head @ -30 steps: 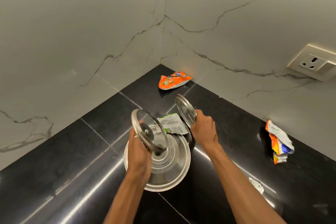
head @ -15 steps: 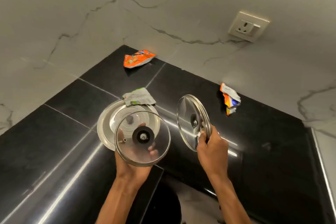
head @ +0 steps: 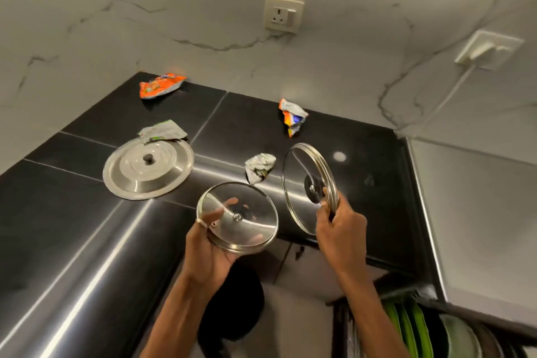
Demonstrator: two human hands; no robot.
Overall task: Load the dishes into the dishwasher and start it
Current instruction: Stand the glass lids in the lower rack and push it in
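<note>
– Black bench under marble walls, with both hands held off it. Where are the lids?

– The small glass lid lies almost flat on the left hand, whose fingers are spread beneath it and show through the glass. The larger glass lid stands on edge in the right hand, whose fingers pinch its rim just beside the knob.

– And the dishwasher?

– Its rack is below and to the right of the right fingers, with green-edged dishes standing in it. I'd load the larger lid first. It's already on edge, so it should drop straight into an upright slot.

– What's the risk?

– Glass on glass. The two rims are close together between the sets of fingers, so keep them apart going down. That rim pinch looks thin, so go slowly.

– Anything left?

– A steel lid lies on the bench beyond the left fingers, among crumpled wrappers.
</note>
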